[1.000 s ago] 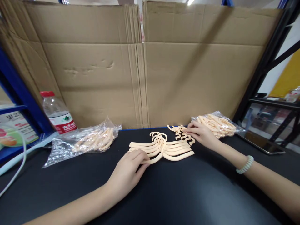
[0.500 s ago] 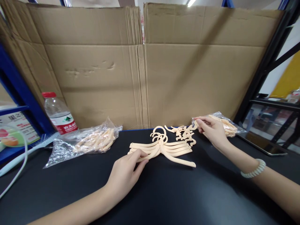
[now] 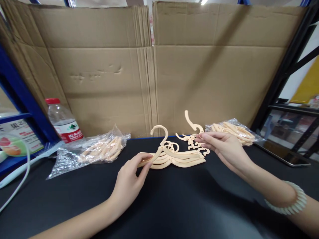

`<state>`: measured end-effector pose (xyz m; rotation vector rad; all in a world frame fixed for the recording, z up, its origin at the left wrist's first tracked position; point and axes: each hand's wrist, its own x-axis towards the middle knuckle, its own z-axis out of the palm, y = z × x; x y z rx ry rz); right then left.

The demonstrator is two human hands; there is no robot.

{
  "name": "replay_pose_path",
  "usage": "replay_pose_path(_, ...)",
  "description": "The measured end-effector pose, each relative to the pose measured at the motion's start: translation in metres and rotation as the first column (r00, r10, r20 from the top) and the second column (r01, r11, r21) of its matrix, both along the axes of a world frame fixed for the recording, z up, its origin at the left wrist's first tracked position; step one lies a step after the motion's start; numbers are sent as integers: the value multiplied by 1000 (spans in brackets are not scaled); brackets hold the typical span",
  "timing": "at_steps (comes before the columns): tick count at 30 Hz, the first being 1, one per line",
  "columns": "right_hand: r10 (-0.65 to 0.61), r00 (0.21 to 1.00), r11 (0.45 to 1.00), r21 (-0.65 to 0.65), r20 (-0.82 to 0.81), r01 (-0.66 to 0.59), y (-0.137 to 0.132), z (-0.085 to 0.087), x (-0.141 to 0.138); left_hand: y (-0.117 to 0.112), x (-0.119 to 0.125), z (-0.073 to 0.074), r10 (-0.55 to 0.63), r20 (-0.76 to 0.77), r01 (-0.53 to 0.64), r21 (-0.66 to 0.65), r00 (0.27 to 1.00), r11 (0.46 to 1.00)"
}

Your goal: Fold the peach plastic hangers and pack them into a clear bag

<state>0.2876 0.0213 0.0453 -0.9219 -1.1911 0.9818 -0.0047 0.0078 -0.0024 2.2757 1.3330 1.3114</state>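
Observation:
My left hand [image 3: 134,177] pinches one arm of a cream clothes hanger [image 3: 166,132], whose hook stands up above the others. Under and beside it lies a stack of similar cream hangers [image 3: 188,163], their arms fanned and hooks overlapping. My right hand [image 3: 225,147] is closed on a small cream curved hook piece [image 3: 190,123], which points up and left from the fingertips. Just below that hand is a loose pile of small cream hook pieces [image 3: 190,145], partly hidden by the fingers.
A clear bag of cream parts [image 3: 106,149] lies at left, near a red-capped water bottle [image 3: 66,121]. Another clear bag [image 3: 233,131] lies behind my right hand, with a dark flat device [image 3: 286,154] beside it. A cardboard wall [image 3: 104,83] closes off the back.
My left hand has lifted and tilted the hanger, moving slightly left. My right hand has picked a hook piece from the pile and come away from the bag towards the left.

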Motion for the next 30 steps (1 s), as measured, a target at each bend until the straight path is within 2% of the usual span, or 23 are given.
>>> replay_pose_path(5, 64, 981, 994, -80, -186, -80, 3, -9, 0, -2, 1, 3, -12, 16, 12, -3, 1000, 1000)
replay_pose_path(7, 96, 973, 987, -107, -210, -120, 4, -12, 1, -3, 1, 4, -7, 15, 7, -12, 1000, 1000)
replay_pose_path(12, 183, 975, 974, -115, -128, -197, 2, -12, 1, -4, 2, 6, -7, 28, 8, -17, 1000, 1000)
replay_pose_path(21, 264, 965, 938, -232, 0, -257, 9, -11, 11, -5, 2, 7, -13, 56, 14, -4, 998, 1000)
replay_pose_path(26, 347, 935, 871, -343, -76, -352, 13, -11, 15, -5, 1, 5, -7, 64, 6, 17, 998, 1000)
replay_pose_path(30, 451, 875, 776, -407, -175, -482, 10, -8, 15, -5, 2, 6, 1, 61, -3, 31, 998, 1000)
